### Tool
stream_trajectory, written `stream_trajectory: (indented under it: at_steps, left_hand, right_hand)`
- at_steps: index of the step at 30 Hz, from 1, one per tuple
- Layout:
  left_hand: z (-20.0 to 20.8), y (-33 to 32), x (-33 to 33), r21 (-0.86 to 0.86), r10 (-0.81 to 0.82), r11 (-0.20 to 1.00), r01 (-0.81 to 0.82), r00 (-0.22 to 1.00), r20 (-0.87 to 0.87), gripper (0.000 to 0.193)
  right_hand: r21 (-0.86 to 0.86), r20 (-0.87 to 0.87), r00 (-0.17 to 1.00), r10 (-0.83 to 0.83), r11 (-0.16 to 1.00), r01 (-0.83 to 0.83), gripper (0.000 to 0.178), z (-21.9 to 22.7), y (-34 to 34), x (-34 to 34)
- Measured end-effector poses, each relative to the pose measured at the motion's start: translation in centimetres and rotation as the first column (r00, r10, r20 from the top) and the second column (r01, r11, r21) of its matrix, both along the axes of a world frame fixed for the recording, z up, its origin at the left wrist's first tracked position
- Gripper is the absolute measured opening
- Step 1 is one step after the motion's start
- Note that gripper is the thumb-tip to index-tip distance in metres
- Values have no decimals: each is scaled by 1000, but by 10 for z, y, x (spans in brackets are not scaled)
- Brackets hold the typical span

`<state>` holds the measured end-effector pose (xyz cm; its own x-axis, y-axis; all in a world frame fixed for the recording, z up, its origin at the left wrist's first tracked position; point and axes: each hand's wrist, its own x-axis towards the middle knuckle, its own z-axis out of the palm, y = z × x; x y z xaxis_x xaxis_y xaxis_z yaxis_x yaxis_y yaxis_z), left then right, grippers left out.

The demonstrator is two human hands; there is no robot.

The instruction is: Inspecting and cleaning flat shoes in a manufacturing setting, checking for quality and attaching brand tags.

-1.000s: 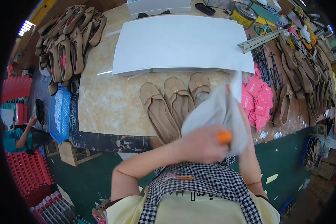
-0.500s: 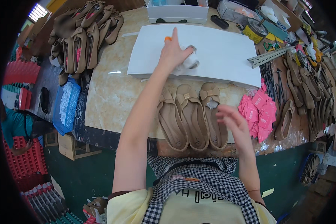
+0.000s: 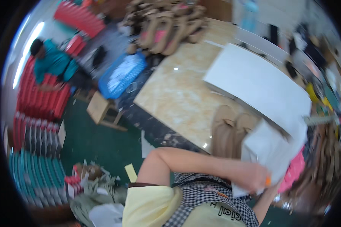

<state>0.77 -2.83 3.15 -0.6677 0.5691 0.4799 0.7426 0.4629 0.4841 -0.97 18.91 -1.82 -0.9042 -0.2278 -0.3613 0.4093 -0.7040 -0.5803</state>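
My left hand (image 3: 254, 178), with an orange band on a finger, crosses to the right and grips a sheet of white paper (image 3: 263, 149); motion blurs its fingers. The sheet hangs over the shoes and hides the third one. My right forearm (image 3: 267, 202) shows just below the paper, while the fingers of that hand are hidden. Two tan flat shoes with bows, the left one (image 3: 222, 132) and the middle one (image 3: 245, 126), lie side by side next to the sheet. Beyond them lies a thick stack of white paper (image 3: 257, 81).
Several tan shoes (image 3: 163, 32) are heaped at the far left of the table (image 3: 178, 98). A blue basket (image 3: 110, 81) of white bits stands at its left edge, near a wooden stool (image 3: 98, 108). Pink packets (image 3: 293, 172) and more shoes (image 3: 326, 162) lie right. A person (image 3: 57, 62) is at left.
My left hand has come back from the paper stack toward my right, now with a white sheet in it. The paper now covers the right-hand shoe. The whole view has swung left.
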Motion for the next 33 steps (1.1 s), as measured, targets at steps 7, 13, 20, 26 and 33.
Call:
stream_trajectory:
  at_steps: [7, 13, 20, 26, 33]
  left_hand:
    - [10, -34, 43, 397, 115, 894, -210, 962, 249, 26]
    - [15, -57, 34, 379, 298, 657, -651, 687, 663, 60]
    - [5, -85, 53, 72, 414, 793, -605, 622, 664, 35]
    - [-26, -28, 88, -165, 336, 936, -311, 928, 160, 33]
    - [-43, -15, 95, -279, 270, 939, -199, 931, 244, 24]
  right_hand:
    - [470, -215, 846, 488, 811, -348, 67, 18, -58, -20]
    - [874, -444, 353, 824, 312, 372, 75, 92, -111, 46]
    - [769, -214, 896, 389, 633, -91, 40, 33, -96, -28]
    - [874, -73, 382, 921, -126, 470, 36, 23, -110, 1]
    - [649, -44, 304, 952, -204, 733, 30, 4, -146, 0]
